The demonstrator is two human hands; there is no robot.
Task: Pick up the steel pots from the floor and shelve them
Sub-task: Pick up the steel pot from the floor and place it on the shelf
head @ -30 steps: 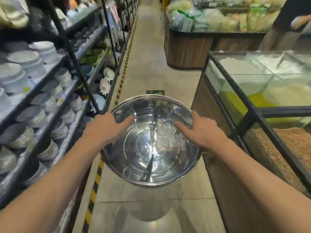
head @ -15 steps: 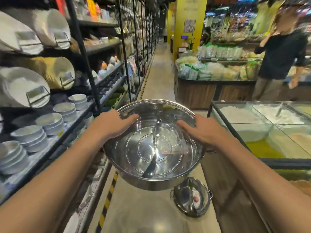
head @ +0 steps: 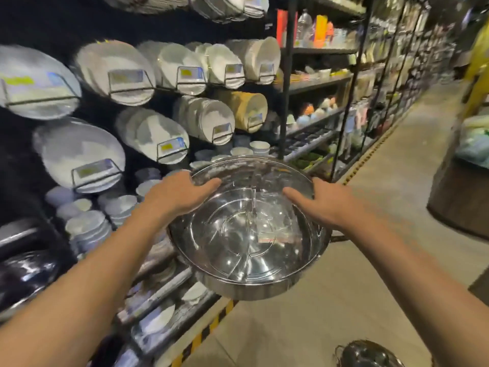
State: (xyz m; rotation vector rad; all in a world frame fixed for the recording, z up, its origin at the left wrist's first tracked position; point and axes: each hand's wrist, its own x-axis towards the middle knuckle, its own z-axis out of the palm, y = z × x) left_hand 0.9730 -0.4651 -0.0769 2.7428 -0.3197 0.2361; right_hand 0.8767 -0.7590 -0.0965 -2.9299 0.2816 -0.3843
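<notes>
Swung left since half a second ago, the view now faces the plate shelves (head: 164,107) on the left. Left hand (head: 177,196) and right hand (head: 321,205) grip opposite rims of the steel pot (head: 248,231), thumbs hooked inside, held level in mid-air just right of the shelving. Near right, a second pot (head: 367,354) waits on the floor.

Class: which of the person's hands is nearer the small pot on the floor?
Right. The right hand grips the big pot above the small pot; the left hand grips the far rim.
</notes>
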